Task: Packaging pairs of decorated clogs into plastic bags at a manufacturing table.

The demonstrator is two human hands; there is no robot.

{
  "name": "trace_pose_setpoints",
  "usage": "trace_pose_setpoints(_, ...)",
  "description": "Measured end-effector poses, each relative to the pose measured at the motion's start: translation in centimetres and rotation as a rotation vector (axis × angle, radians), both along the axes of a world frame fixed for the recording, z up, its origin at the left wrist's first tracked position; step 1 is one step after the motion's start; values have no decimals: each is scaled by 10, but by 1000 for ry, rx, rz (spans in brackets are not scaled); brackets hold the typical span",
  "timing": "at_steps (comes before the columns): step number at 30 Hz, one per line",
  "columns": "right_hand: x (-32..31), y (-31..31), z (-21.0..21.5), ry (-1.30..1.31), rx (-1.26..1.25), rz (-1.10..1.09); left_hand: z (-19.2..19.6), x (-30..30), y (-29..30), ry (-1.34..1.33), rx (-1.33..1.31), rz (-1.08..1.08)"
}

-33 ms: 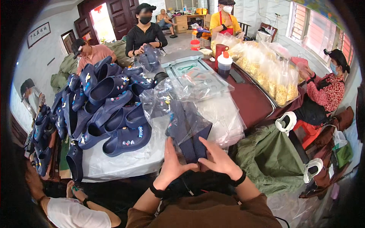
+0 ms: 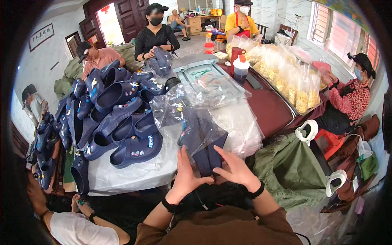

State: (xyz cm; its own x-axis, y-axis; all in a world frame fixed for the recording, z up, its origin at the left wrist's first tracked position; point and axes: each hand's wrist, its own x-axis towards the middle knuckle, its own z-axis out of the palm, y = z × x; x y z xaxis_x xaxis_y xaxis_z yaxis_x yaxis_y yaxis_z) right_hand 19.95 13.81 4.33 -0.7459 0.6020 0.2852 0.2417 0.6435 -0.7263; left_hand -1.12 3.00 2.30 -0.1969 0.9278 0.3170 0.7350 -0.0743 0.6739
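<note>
The left hand [image 2: 188, 175] and right hand [image 2: 236, 169] are spread open, thumbs inward, flanking the near end of the bagged navy clogs [image 2: 200, 158], any grip unclear; these lie at the covered table's [image 2: 122, 179] near edge; the pose hardly differs from the earlier frame.

Pale marbled walls [image 2: 61, 41] are hung at left with a framed sign [image 2: 41, 36], while daylight is admitted through a doorway [image 2: 110, 26] flanked by dark wooden doors [image 2: 132, 16]; a wooden desk [image 2: 196, 29] is set on pale floor [image 2: 204, 43] at back, and barred windows [image 2: 339, 28] are seen at right.
</note>
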Motion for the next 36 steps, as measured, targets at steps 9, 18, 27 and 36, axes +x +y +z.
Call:
trace_pose_setpoints(9,3,56,6,146,147,-287,10,21,3,137,-64,107)
trace_pose_setpoints(18,-31,114,-55,-39,249,-338,-3,28,10,177,-35,132)
trace_pose_setpoints(27,-29,60,-45,118,87,-538,-17,17,-5,-33,-57,72)
trace_pose_setpoints(36,1,-3,-23,36,-35,-94,-23,10,3,-48,30,22)
